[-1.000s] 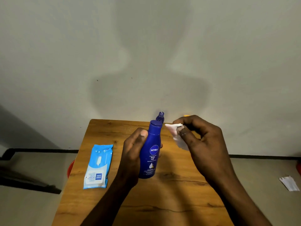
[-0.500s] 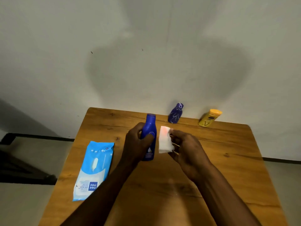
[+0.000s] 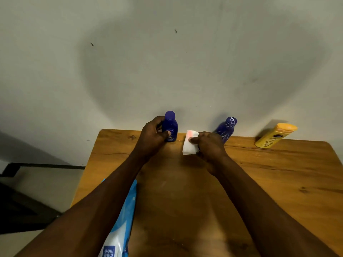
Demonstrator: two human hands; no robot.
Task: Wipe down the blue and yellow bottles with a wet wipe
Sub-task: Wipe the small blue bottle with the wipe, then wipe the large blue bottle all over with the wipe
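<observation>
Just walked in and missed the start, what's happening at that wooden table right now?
A person is cleaning bottles with a wet wipe. The left hand grips a dark blue lotion bottle standing near the table's far edge, while the right hand pinches a white wipe beside it, not touching the bottle. A second blue bottle and a yellow bottle wait by the wall. The wipes pack lies under the left forearm.

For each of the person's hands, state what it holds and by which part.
The left hand grips the blue Nivea bottle around its body. The right hand pinches the white wipe at its right edge.
</observation>
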